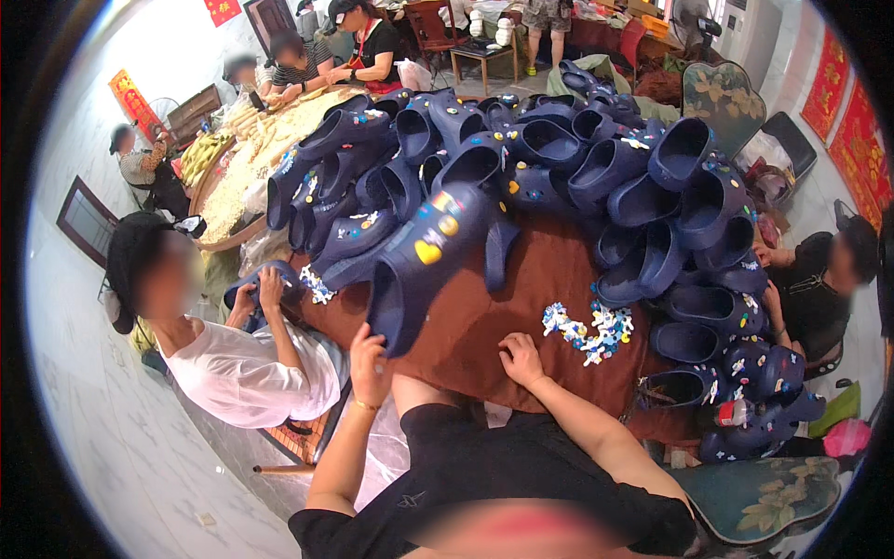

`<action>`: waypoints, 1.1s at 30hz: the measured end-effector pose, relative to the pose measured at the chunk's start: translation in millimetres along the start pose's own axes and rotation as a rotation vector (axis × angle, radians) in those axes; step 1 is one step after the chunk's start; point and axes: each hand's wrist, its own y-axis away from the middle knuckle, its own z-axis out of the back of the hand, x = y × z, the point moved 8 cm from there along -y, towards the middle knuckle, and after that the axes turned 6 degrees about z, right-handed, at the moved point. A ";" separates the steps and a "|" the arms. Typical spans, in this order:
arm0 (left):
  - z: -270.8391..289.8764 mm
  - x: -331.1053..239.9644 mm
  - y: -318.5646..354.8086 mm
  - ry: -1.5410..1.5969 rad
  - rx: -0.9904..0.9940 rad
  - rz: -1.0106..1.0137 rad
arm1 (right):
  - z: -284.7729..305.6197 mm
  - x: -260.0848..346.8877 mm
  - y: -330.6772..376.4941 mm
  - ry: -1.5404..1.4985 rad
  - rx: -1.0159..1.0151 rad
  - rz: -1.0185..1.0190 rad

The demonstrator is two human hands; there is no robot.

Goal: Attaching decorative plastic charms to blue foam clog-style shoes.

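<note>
Table: brown cloth heaped on its far side with dark blue clogs; white and blue charms lie near right.
Left hand: raised, fingers grasping the heel of a clog with coloured charms.
Right hand: rests on the cloth, fingers curled, seemingly holding nothing.
</note>
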 end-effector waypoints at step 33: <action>41.3 -257.7 -155.0 2.121 1.032 -0.235 | 217.5 283.7 -170.7 -1.631 0.433 0.367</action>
